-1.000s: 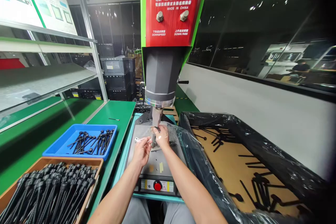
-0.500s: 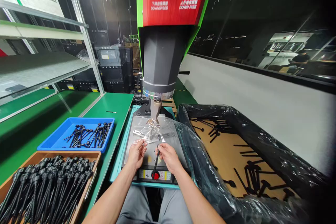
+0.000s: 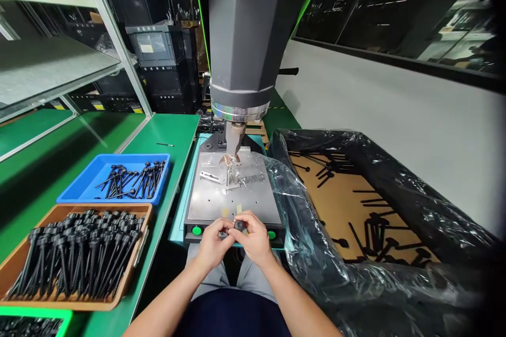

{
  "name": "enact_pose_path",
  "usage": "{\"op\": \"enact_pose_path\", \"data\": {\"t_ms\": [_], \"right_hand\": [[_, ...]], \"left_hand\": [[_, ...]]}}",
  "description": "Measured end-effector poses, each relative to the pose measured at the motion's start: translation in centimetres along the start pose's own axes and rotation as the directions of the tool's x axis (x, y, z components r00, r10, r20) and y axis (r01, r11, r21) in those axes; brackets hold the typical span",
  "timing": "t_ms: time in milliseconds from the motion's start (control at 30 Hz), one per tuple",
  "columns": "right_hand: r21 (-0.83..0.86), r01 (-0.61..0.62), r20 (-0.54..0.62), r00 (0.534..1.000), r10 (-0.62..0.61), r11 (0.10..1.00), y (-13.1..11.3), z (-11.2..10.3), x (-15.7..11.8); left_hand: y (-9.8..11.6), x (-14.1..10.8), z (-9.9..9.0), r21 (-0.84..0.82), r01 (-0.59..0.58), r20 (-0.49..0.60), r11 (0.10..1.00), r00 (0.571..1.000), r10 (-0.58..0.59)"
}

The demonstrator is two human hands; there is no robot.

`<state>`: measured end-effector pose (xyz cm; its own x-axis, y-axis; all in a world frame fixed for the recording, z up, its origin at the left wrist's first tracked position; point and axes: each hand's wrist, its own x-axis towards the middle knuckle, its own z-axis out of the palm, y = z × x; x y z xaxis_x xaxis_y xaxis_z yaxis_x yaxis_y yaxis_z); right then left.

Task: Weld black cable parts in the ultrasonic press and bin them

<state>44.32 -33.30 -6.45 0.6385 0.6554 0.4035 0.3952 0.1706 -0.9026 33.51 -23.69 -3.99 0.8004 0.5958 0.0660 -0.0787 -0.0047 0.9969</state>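
Note:
My left hand [image 3: 214,243] and my right hand [image 3: 253,237] meet at the front edge of the machine's metal plate [image 3: 209,208]. The fingers of both are closed on a small black part [image 3: 239,225], whose round head shows between the fingertips; the rest of it is hidden. Behind the hands, the machine's metal tip [image 3: 234,138] points down at clear plastic film and small metal pieces on the plate. A green button [image 3: 196,230] shows left of my left hand and another [image 3: 271,234] right of my right hand.
On the left are a blue tray [image 3: 79,181] and an orange tray [image 3: 51,303] of black stemmed parts, with a green tray [image 3: 65,321] below. A plastic-lined box [image 3: 330,221] with scattered black parts stands on the right. The machine's dark body [image 3: 245,37] hangs overhead.
The view has tilted down. Both hands have drawn back from the film toward the body and come together. The black part no longer hangs down lengthwise in view; its head is now between the fingers.

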Motion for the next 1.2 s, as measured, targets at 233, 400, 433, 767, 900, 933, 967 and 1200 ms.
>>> {"op": "enact_pose_path", "data": {"t_ms": [233, 400, 433, 767, 900, 933, 967, 1200], "right_hand": [[-0.049, 0.014, 0.02, 1.0, -0.013, 0.999, -0.7, 0.5, 0.0], [-0.039, -0.016, 0.125, 0.992, 0.02, 0.999, -0.7, 0.1, 0.0], [-0.052, -0.029, 0.144, 0.989, 0.036, 0.998, -0.6, 0.1, -0.1], [0.153, -0.268, 0.319, 0.924, 0.209, 0.951, 1.6, 2.5, -1.3], [0.143, -0.417, 0.387, 0.858, 0.337, 0.898, 2.6, 2.8, -1.6], [0.129, -0.446, 0.401, 0.84, 0.365, 0.886, 2.8, 2.8, -1.7], [0.119, -0.466, 0.41, 0.827, 0.384, 0.877, 3.1, 2.7, -1.8], [0.089, -0.499, 0.464, 0.787, 0.408, 0.862, 4.5, 2.8, -2.7]], "left_hand": [[-0.9, 0.3, -0.6, 0.036, -0.006, -0.019, 0.999, 1.0, 0.007], [-1.0, -0.1, -1.2, -0.002, 0.045, -0.059, 0.999, 0.997, -0.045], [-0.9, -0.4, -1.3, -0.004, 0.057, -0.063, 0.998, 0.996, -0.057], [2.9, -6.9, -7.3, 0.35, 0.055, -0.172, 0.935, 0.985, 0.007], [5.7, -10.4, -14.1, 0.356, 0.175, -0.578, 0.918, 0.813, 0.069], [6.4, -11.2, -16.2, 0.379, 0.23, -0.657, 0.896, 0.749, 0.086], [6.9, -12.0, -18.5, 0.427, 0.305, -0.725, 0.851, 0.678, 0.121], [7.9, -14.3, -32.5, 0.515, 0.798, -0.857, 0.313, 0.492, 0.155]]}}
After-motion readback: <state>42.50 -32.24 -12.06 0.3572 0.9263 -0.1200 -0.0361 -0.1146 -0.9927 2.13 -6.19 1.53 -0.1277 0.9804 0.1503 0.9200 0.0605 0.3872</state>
